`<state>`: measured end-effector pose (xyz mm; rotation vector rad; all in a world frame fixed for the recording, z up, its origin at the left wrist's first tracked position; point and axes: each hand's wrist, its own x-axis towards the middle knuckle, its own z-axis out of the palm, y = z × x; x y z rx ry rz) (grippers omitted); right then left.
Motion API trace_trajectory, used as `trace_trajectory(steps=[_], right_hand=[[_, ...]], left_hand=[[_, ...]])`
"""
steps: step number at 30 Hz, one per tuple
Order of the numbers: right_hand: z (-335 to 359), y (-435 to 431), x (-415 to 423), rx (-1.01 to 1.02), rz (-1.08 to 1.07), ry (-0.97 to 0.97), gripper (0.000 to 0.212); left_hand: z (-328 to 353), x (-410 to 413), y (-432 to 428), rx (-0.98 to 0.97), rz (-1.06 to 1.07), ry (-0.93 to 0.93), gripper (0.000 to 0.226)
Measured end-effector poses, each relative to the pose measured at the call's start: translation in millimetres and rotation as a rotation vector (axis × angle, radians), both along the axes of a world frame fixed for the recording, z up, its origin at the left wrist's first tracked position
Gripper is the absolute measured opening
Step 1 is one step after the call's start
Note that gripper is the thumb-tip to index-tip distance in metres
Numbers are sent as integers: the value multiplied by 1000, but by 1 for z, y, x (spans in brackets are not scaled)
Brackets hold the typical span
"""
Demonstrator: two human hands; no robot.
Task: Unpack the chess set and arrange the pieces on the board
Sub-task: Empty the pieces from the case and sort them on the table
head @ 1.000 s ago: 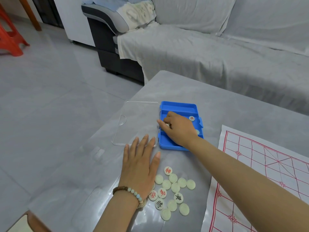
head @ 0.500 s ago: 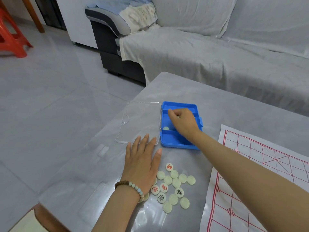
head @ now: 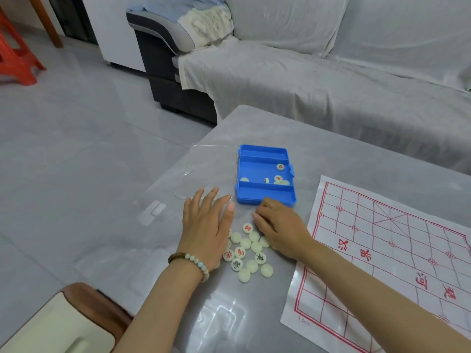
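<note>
A blue plastic box (head: 265, 198) lies open on the grey table, its clear lid (head: 211, 169) folded out to the left. A few round cream chess pieces (head: 279, 178) lie in its middle compartment. Several more pieces (head: 251, 250) form a loose pile on the table in front of the box, some showing red or black characters. My left hand (head: 206, 225) rests flat on the table with straight fingers, touching the pile's left side. My right hand (head: 280, 230) sits knuckles up at the pile's far right edge, its curled fingers closed over pieces. The paper board (head: 395, 250) with red lines lies to the right.
A sofa (head: 305, 80) under a grey cover stands behind the table. The table's left edge (head: 163, 182) drops to the tiled floor. A wooden chair with a cream seat (head: 76, 319) is at the bottom left, a red stool (head: 15, 54) at the far left.
My right hand has come out of the blue box and moved toward me to the pile. My left hand has stayed flat beside the pile.
</note>
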<state>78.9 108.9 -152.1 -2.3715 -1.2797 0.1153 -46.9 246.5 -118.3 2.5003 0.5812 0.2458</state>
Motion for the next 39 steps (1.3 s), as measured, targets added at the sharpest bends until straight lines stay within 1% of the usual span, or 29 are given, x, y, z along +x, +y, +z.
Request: trace_trajectory(steps=[2,6,10,11,13,17,19,21,24,26,28,30,32,34,35,37,38,39], right_hand=[[-1,-2,0,38,21,67,29],[6,-22,-2,126,-12,289,33],[11,-43,-10,142,-95,466,40],[12,-44,-12,126,-105,486,43],[14,-42,-18,37,-57,431,49],[8,-35,-28,-199,76,195,56],[7,-34,-30,-248,84,134,58],[8,-34,-33,-270,101,112,60],[12,-32,-41,-266,179,122,58],[15,-30,-42,-191,180,162,55],[24,-27,-33,-48,79,194,51],[33,-23,-12,50,-37,169,48],[40,-19,12,38,-115,135,47],[42,-12,32,-46,-130,142,48],[41,-8,39,-96,-118,150,49],[37,3,51,-194,-89,147,51],[36,9,57,-228,-85,129,52],[35,13,63,-248,-87,96,52]], left_hand=[[-1,-1,0,-9,11,-10,68],[-4,-1,-2,-6,5,-4,69],[-1,-4,-6,-39,-21,-34,68],[-1,-6,-6,-43,-18,-43,69],[-1,-8,-6,-45,-7,-51,70],[-1,-7,-5,-35,16,-42,71],[-1,-6,-5,-27,11,-25,71],[-4,-5,-6,-22,-2,-7,74],[-12,0,-4,48,-47,32,90],[-17,3,-2,73,-60,65,94],[-21,7,-1,74,-73,88,91],[-22,9,-2,50,-72,107,87],[-22,11,-3,74,-87,136,91],[-23,13,-2,97,-96,156,93],[-24,14,-2,92,-95,156,90],[-24,17,-1,64,-88,151,73],[-24,18,-1,53,-86,154,64],[-24,19,-1,50,-83,153,61]])
